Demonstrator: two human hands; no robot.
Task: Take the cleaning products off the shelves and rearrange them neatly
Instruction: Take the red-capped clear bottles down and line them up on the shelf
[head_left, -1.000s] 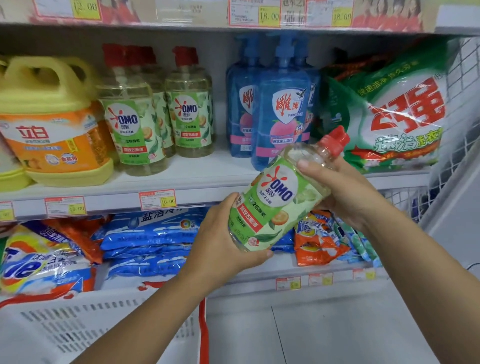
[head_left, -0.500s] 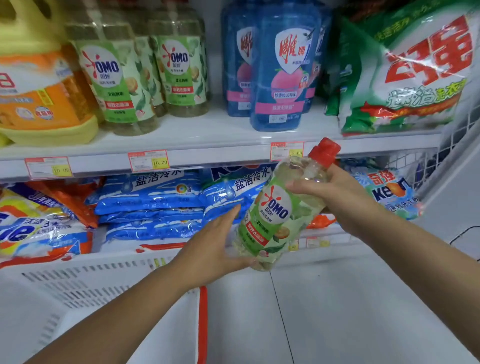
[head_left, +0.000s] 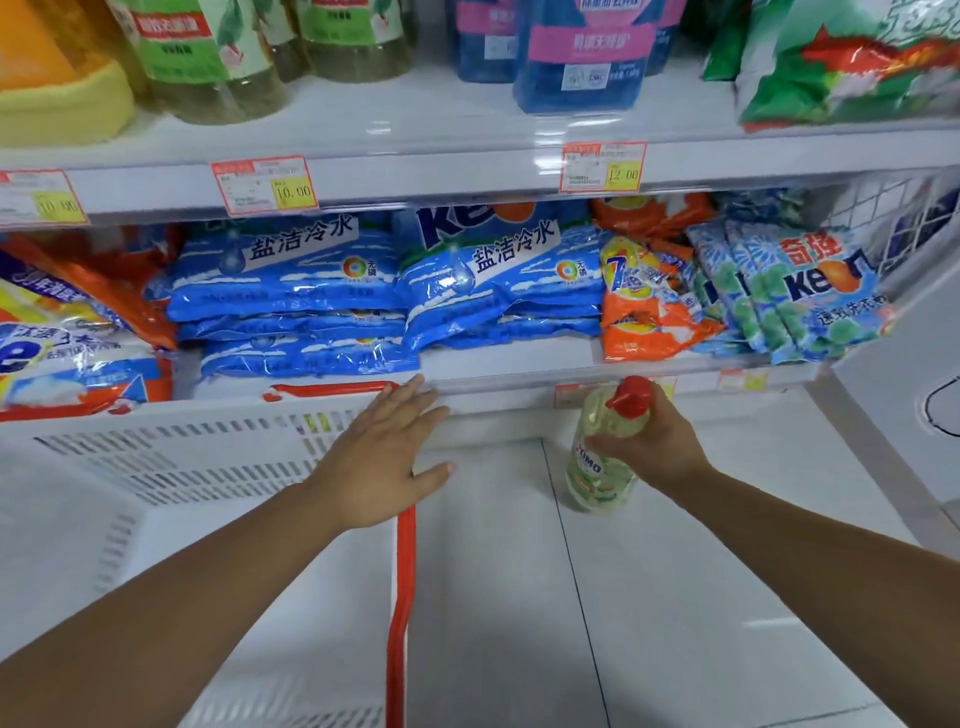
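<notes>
My right hand (head_left: 657, 441) grips the shoulder of a clear OMO bottle (head_left: 597, 475) with a red cap. The bottle stands upright, low over the white tiled floor (head_left: 519, 597) just in front of the bottom shelf; whether it touches the floor I cannot tell. My left hand (head_left: 382, 457) hovers flat with straight fingers and holds nothing, above the corner of a white plastic basket (head_left: 171, 457). More OMO bottles (head_left: 208, 57) stand on the upper shelf (head_left: 415, 166) at the left.
Blue pump bottles (head_left: 576, 57) and a green detergent bag (head_left: 852, 62) share the upper shelf. Blue bags (head_left: 291, 291), orange bags (head_left: 649, 306) and Keon bags (head_left: 810, 291) fill the lower shelf. The basket's red handle (head_left: 402, 613) runs toward me.
My right hand has lowered the OMO bottle from chest height to near the floor and turned it upright. My left hand let go of its base and now hovers open. The view tilted down.
</notes>
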